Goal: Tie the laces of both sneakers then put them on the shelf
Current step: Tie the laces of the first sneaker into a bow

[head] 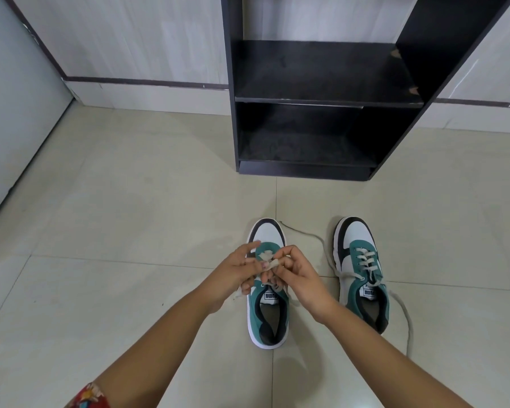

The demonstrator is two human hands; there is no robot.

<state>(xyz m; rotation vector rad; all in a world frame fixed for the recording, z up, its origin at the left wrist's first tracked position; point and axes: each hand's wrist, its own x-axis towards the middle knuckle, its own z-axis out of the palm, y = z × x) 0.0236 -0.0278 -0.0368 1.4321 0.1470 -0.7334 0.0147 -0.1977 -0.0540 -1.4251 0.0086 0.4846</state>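
Head view showed the left sneaker (268, 293) on the floor (130, 231), both hands pinched shut on its lace (273, 263): left hand (236, 275), right hand (298, 275). Keeping tension even would help the knot seat. Right sneaker (361, 269) lay untied beside it; the shelf (321, 98) stood beyond.

We see both hands meet over the left sneaker (268, 307) on the tiled floor (130, 231). The left hand (236, 275) and right hand (299, 278) pinch its pale laces (273, 262) between their fingers (277, 254) above the tongue. The right sneaker (362, 272) stands just beside it, its laces (407, 316) lying loose on the floor. A dark shelf (321, 100) stands beyond, against the wall.
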